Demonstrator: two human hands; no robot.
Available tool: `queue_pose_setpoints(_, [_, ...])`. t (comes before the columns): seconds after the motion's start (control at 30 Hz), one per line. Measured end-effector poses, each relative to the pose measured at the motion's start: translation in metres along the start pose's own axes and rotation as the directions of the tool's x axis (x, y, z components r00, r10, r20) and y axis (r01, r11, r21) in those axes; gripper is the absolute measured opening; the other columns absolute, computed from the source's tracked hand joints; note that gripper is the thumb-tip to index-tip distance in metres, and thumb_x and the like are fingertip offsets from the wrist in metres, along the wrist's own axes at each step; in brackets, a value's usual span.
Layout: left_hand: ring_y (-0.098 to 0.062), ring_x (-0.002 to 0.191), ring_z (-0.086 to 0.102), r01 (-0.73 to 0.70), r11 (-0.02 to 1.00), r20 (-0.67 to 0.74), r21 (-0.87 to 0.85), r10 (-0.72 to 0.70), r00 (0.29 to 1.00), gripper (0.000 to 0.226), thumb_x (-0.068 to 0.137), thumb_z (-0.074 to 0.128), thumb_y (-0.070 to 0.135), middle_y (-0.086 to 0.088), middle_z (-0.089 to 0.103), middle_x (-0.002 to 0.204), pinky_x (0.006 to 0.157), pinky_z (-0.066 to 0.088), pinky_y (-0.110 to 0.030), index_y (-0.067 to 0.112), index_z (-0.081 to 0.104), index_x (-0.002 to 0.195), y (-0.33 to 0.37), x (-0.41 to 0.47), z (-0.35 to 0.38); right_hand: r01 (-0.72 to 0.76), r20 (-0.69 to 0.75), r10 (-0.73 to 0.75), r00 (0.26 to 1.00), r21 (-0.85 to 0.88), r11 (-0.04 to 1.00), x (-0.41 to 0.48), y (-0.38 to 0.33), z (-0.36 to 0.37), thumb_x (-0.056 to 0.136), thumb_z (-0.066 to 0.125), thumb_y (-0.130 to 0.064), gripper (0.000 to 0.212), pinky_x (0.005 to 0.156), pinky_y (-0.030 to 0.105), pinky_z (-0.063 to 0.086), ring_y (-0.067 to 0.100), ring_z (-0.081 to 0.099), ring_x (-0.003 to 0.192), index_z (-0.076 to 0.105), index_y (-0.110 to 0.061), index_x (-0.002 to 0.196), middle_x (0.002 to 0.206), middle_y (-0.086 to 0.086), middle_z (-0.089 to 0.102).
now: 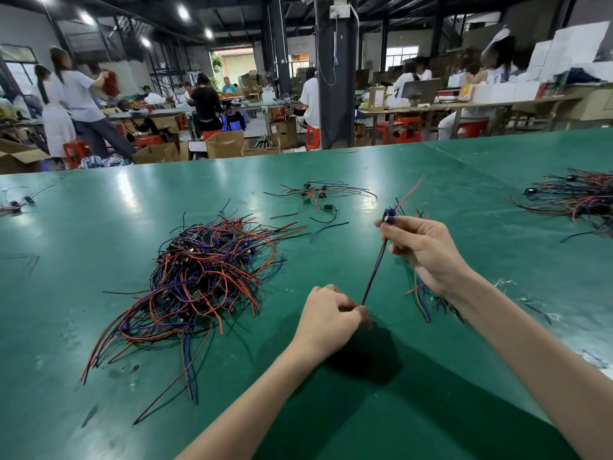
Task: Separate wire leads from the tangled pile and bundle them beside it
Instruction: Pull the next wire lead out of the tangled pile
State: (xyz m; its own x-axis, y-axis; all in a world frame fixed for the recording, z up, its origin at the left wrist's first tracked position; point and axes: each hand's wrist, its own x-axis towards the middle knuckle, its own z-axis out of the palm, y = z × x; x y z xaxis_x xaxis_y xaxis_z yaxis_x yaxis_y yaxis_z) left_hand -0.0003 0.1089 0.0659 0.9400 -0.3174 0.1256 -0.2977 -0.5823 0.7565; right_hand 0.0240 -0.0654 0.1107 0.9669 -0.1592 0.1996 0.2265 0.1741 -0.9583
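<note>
A tangled pile of red, blue and black wire leads lies on the green table, left of my hands. My right hand grips a bundle of leads whose loose ends trail below the palm, and its thumb and forefinger pinch a small black and blue connector. A single lead runs taut from that connector down to my left hand, which pinches its lower end between curled fingers.
A small scatter of leads with connectors lies behind the pile. Another heap of leads sits at the far right, and a few pieces at the far left edge. Bits of debris lie right of my forearm. People work at benches beyond.
</note>
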Motion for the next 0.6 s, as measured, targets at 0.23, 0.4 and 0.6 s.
queue_pose_setpoints(0.23, [-0.003,0.104,0.046,-0.136,0.987,0.049,-0.089,0.141,0.989,0.011,0.085,0.067,0.025,0.008,0.061,0.098,0.083,0.026,-0.001,0.024,0.077,0.089,0.003,-0.008,0.009,-0.125,-0.181,0.09,0.979,-0.193,0.973,0.038,-0.018,-0.05,0.088,0.059,-0.002,0.018,0.046,0.014,0.047,0.004,0.051,0.045,0.063,0.003,0.105,0.056,-0.002,0.059])
queue_pose_setpoints(0.4, [0.001,0.104,0.045,-0.134,0.986,0.042,-0.096,0.138,0.99,0.012,0.086,0.065,0.026,0.009,0.061,0.099,0.084,0.028,-0.004,0.028,0.077,0.087,0.001,-0.006,0.007,-0.181,-0.232,0.059,0.971,-0.551,0.814,0.052,0.001,-0.081,0.085,0.066,-0.001,0.025,0.059,0.016,0.05,0.012,0.056,0.058,0.065,0.009,0.107,0.073,0.008,0.063])
queue_pose_setpoints(0.6, [0.0,0.104,0.045,-0.134,0.989,0.054,-0.066,0.138,0.989,0.013,0.087,0.063,0.026,0.009,0.061,0.099,0.084,0.028,-0.005,0.026,0.076,0.087,0.0,-0.007,0.009,-0.116,-0.284,-0.155,0.946,-0.744,0.658,0.052,0.013,-0.086,0.076,0.079,-0.012,0.021,0.079,0.023,0.042,0.016,0.061,0.075,0.071,-0.008,0.095,0.078,0.007,0.067])
